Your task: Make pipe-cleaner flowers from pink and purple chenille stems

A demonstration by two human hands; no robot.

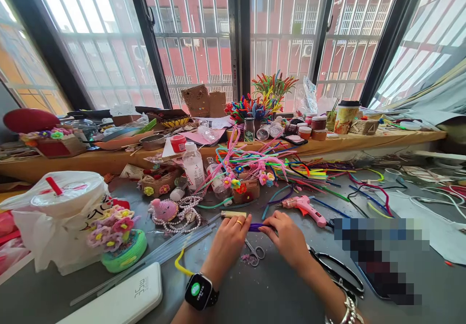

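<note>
Between my hands stretches a short bundle of purple pipe cleaners (257,227). My left hand (229,239) has its fingers closed on the bundle's left end. The thumb and fingers of my right hand (287,239) pinch the right end. A cream-coloured cylinder (233,214) lies just beyond my left fingers, partly hidden. Small scissors (257,254) rest on the table below the bundle, beside some pinkish scraps (249,260). A pink glue gun (306,208) lies just past my right hand.
Clear glue sticks (182,246) and a white power bank (127,295) lie left. Black-handled pliers (338,270) and a blurred-out phone-like slab (378,261) lie right. Behind are loose pipe cleaners (313,173), a plastic bottle (193,166) and a bagged drink cup (69,193).
</note>
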